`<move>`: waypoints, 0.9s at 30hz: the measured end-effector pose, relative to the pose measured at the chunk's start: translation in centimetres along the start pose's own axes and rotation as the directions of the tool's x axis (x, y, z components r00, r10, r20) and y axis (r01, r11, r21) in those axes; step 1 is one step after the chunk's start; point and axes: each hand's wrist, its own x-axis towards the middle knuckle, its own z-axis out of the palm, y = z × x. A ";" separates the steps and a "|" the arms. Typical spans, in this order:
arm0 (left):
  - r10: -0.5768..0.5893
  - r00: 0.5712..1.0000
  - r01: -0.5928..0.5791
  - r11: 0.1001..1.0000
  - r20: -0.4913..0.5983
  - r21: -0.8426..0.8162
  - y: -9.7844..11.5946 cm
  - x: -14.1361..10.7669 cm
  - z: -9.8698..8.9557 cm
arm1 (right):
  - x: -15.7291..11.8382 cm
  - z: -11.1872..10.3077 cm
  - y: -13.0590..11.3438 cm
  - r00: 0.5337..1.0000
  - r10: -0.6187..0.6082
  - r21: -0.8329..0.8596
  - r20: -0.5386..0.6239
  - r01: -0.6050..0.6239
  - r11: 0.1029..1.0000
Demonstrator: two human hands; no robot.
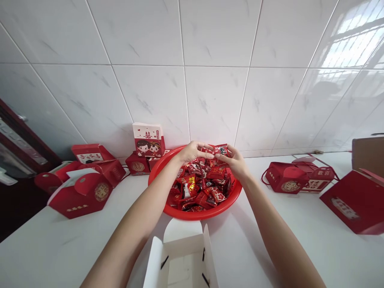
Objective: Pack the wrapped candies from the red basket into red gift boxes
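My left hand (193, 153) and my right hand (235, 162) are close together over the far side of a red plastic basket (196, 215). Between the fingers of the right hand is a red wrapped candy (222, 149) with dark printing. Red wrapper also shows between the left thumb and fingers, and I cannot tell whether it belongs to the same packet. Many red wrapped candies (204, 194) fill the basket below, one with gold and white on it. Nearest me stands an open box (184, 256) with white inner walls and black strips inside, its flap close to the basket's rim.
Red gift boxes (90, 192) stand on the white counter (90, 248) at the left, and more boxes (286, 178) at the right. A larger red box (357, 202) is at the far right. A card box with cartoon figures (148, 140) leans near the tiled wall (213, 100).
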 end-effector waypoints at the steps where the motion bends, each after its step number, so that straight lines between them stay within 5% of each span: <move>1: 0.010 1.000 -0.010 0.999 0.001 -0.035 0.1 0.0 0.1 | 0.0 0.0 0.0 1.000 -0.007 0.006 -0.007 0.007 1.000; 7: 0.019 0.997 -0.036 0.966 -0.069 -0.254 0.5 0.0 1.0 | 0.1 -0.2 0.0 0.999 -0.029 0.027 -0.019 0.030 0.999; 17: 0.022 0.977 -0.068 0.975 -0.211 -0.211 0.0 0.4 0.8 | 0.3 -0.3 0.1 0.987 -0.006 0.078 -0.160 0.019 0.997; 22: 0.157 0.958 -0.170 0.985 -0.241 -0.036 -0.9 0.9 0.5 | 0.3 -0.1 -0.2 0.986 0.060 0.126 -0.153 -0.041 0.991; 27: 0.286 0.947 -0.241 0.933 -0.144 0.269 -1.3 1.1 0.4 | 0.1 0.0 -0.3 0.990 0.091 0.119 -0.104 -0.078 0.990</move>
